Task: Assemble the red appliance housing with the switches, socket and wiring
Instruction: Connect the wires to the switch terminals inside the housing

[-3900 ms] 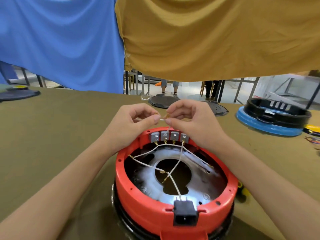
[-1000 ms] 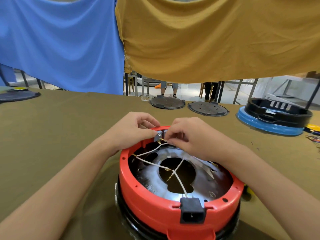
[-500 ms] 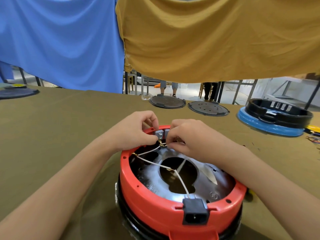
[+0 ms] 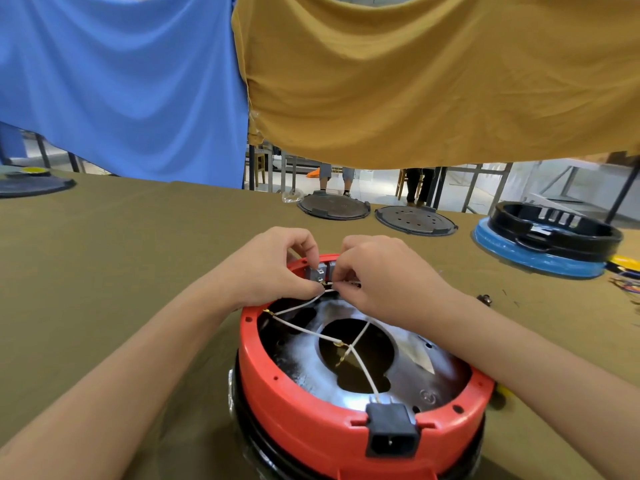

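Pinching white wires (image 4: 298, 306) with both left hand (image 4: 273, 271) and right hand (image 4: 377, 275), we work one round red housing (image 4: 311, 420), its black socket (image 4: 391, 431) at 6 o'clock

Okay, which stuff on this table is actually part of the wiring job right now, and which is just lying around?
In the job: red housing, white wires, grey switches, black socket, left hand, right hand.

Lying about: two dark round plates, black-and-blue housing, dark disc far left.

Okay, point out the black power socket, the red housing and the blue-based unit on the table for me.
power socket (image 4: 391, 434), head view, on its front face.
red housing (image 4: 311, 431), head view, on its near outer wall.
blue-based unit (image 4: 530, 259), head view, on its blue base rim.
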Motion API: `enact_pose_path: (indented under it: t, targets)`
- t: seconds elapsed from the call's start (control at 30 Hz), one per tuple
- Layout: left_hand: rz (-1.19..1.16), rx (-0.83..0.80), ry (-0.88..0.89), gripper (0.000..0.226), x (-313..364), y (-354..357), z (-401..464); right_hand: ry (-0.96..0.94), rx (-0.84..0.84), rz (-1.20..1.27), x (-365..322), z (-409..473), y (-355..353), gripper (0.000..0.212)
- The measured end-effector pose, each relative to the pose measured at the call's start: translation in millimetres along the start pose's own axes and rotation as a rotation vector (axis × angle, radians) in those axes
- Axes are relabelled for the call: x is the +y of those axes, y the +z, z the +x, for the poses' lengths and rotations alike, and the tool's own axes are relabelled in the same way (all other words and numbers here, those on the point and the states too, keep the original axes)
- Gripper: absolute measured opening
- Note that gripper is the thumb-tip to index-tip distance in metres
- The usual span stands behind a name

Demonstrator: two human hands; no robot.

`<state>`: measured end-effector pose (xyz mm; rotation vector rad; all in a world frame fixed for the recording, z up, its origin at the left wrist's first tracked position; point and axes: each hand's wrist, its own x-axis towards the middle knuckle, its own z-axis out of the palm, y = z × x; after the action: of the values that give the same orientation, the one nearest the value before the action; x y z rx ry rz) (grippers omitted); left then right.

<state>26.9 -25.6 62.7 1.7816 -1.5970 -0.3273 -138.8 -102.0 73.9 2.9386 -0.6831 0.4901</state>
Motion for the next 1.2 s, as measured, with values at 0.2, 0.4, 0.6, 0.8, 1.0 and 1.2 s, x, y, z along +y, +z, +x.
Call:
enact_pose_path:
  t: [0.2, 0.4, 0.6, 0.8, 1.0, 1.2]
  targets:
    - [0.013, 0.018, 0.015, 0.022, 1.7, 0.3, -0.5, 0.009, 0.008, -0.023, -3.3, -1.3, -2.4, 0.019]
    - [0.031, 0.011, 0.002, 0.023, 1.4, 0.0, 0.7, 0.012, 0.019, -0.033, -4.8, -2.0, -4.3, 0.019]
    - [0.037, 0.008, -0.011, 0.023, 0.5, 0.0, 0.9, 0.003, -0.018, -0.065, -6.2, -2.3, -6.2, 0.019]
    - [0.037, 0.008, -0.014, 0.023, 0.0, 0.4, 0.7, -0.025, -0.050, -0.095, -6.7, -1.2, -5.6, 0.020]
    - [0.054, 0.019, -0.013, 0.023, 0.7, 0.9, 1.2, -0.012, -0.045, -0.048, -4.2, -2.3, -3.4, 0.021]
    - [0.081, 0.034, -0.008, 0.021, -0.1, 1.6, 2.2, 0.011, -0.035, 0.066, -1.2, -1.3, -2.1, 0.017]
